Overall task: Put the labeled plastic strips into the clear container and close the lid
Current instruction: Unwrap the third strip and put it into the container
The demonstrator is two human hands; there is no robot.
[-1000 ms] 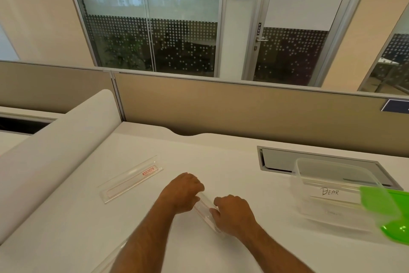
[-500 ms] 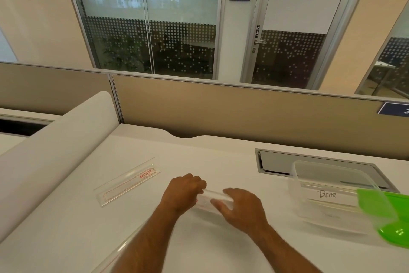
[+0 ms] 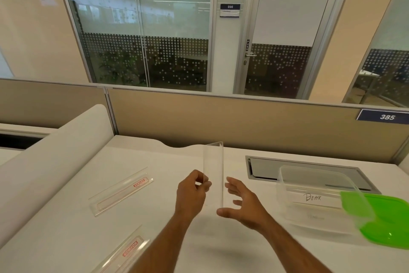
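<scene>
A clear plastic strip (image 3: 213,168) stands nearly upright above the white desk, pinched at its left edge by my left hand (image 3: 192,195). My right hand (image 3: 243,204) is just right of the strip's lower end, fingers spread, and I cannot tell if it touches. Two more clear strips with red labels lie flat on the desk: one (image 3: 121,190) to the left, one (image 3: 126,250) at the near edge beside my left forearm. The clear container (image 3: 318,197), with a label reading "Bear", sits open at the right. Its green lid (image 3: 382,219) leans against its right side.
A grey recessed cable hatch (image 3: 265,166) lies behind the container. A thick white roll (image 3: 51,157) runs along the desk's left side. A beige partition (image 3: 221,122) closes off the back of the desk (image 3: 66,239).
The strip, held low and flat by both hands, has been lifted and turned upright. My right hand has let go and opened; my left hand keeps the pinch.
</scene>
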